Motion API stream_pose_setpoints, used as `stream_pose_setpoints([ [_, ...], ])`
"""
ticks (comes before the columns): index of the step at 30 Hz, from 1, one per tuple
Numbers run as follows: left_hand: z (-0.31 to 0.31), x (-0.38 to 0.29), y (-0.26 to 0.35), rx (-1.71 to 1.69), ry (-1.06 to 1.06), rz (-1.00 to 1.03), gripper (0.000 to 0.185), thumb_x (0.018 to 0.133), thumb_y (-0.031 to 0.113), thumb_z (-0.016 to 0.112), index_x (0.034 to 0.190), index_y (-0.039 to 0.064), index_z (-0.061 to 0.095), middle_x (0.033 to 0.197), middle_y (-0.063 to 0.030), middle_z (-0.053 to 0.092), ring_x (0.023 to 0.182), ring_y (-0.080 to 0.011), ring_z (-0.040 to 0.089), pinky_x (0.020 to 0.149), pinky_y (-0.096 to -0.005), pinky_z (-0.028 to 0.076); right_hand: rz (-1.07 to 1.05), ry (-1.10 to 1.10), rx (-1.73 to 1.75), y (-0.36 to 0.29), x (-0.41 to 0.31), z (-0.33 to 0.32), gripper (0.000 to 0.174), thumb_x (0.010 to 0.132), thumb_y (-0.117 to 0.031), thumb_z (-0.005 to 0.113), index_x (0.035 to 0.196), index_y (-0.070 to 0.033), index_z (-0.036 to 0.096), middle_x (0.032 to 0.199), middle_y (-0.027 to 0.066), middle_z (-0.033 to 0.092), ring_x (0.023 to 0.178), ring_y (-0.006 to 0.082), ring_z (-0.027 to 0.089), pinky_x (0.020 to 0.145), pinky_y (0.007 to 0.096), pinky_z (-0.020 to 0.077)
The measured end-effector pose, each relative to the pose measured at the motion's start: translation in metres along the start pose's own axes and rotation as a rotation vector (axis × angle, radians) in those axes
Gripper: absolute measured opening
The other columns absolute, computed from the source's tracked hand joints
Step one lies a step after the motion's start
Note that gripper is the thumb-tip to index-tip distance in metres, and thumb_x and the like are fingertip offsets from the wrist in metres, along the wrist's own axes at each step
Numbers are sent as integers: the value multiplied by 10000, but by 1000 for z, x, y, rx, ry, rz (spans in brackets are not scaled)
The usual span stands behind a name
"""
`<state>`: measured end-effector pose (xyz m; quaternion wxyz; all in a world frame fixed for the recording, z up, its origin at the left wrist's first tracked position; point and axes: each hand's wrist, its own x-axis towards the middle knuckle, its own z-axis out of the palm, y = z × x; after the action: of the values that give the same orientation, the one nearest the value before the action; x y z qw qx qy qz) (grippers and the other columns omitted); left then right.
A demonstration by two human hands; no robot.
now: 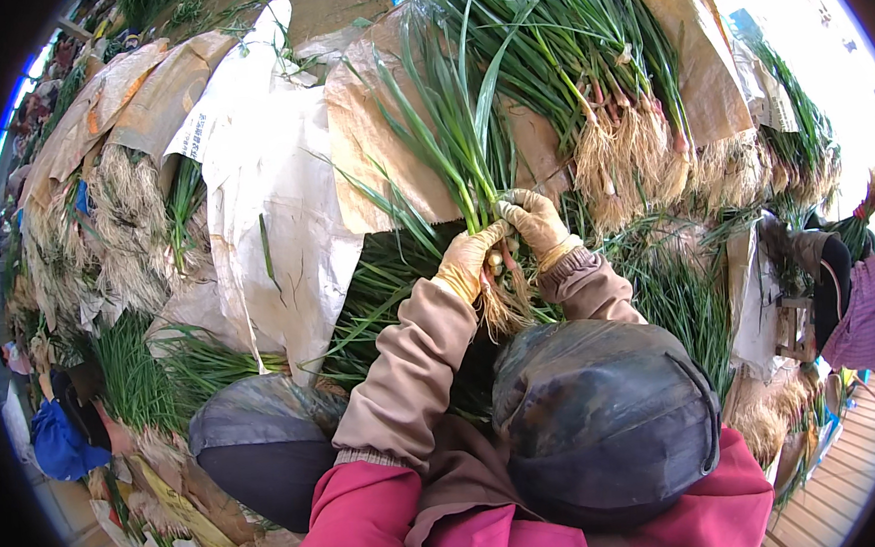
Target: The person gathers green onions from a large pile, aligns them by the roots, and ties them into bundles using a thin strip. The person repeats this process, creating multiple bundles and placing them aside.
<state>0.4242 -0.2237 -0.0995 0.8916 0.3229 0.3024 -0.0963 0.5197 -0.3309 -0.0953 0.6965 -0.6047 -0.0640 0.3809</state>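
Note:
My left hand (474, 260), in a yellowish glove, grips a small bunch of green garlic plants (469, 170) low on the stems. Close beside it, my right hand (537, 222), also gloved, has its fingers curled at the same stems. The long flat leaves point away from me. Pale roots (501, 303) and pinkish stem bases hang below my hands. Parts of the stems are hidden behind the fingers. Just beyond my right hand, a larger pile of green garlic (606, 83) lies with its roots towards me, on a tan woven sheet (391, 126).
A white plastic sheet (275, 193) hangs to the left over the heap. More rooted bunches (130, 217) lie farther left. Loose leaves (386, 292) fill the space between my knees, which have dark covers (604, 421). At the right edge is another person's purple-clad part (864, 315).

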Motion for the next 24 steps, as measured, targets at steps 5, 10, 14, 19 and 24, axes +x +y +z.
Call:
stream_pose_setpoints([
  [5, -2, -3, -3, -75, -136, 27, 185, 880, 234, 583, 862, 50, 597, 669, -26, 592, 456, -76, 498, 419, -182, 393, 71, 142, 303, 8, -1, 10, 28, 848, -30, 558, 852, -19, 584, 642, 16, 566, 451, 95, 479, 411, 211, 398],
  [10, -1, -6, 1, -156, -150, -14, 194, 875, 247, 592, 846, 55, 584, 635, -1, 559, 449, -69, 486, 421, -186, 407, 55, 307, 432, 4, 5, 26, 74, 832, 3, 540, 789, -26, 593, 626, 18, 553, 421, 90, 443, 378, 205, 364],
  [14, 2, -18, 2, -34, -228, -2, 184, 863, 214, 606, 847, 33, 576, 654, -25, 583, 476, -72, 528, 396, -176, 427, 30, 429, 218, 2, 26, -22, 65, 808, -20, 561, 776, -32, 617, 660, 23, 576, 530, 107, 490, 488, 242, 419],
  [19, -12, -27, 49, -185, -131, 110, 149, 862, 154, 593, 891, 8, 573, 842, -107, 615, 646, -119, 598, 495, -195, 498, 157, -110, -1473, 14, -24, -41, 260, 771, -81, 610, 1028, -103, 641, 1007, 126, 648, 914, 243, 625, 846, 309, 489],
  [24, -23, -12, 45, -455, -195, 104, 129, 885, 141, 564, 935, 22, 561, 847, -98, 602, 578, -115, 537, 479, -226, 465, -387, 482, -1253, -74, -26, -49, 197, 823, -253, 617, 969, -128, 662, 842, 112, 677, 741, 242, 660, 674, 320, 529],
])
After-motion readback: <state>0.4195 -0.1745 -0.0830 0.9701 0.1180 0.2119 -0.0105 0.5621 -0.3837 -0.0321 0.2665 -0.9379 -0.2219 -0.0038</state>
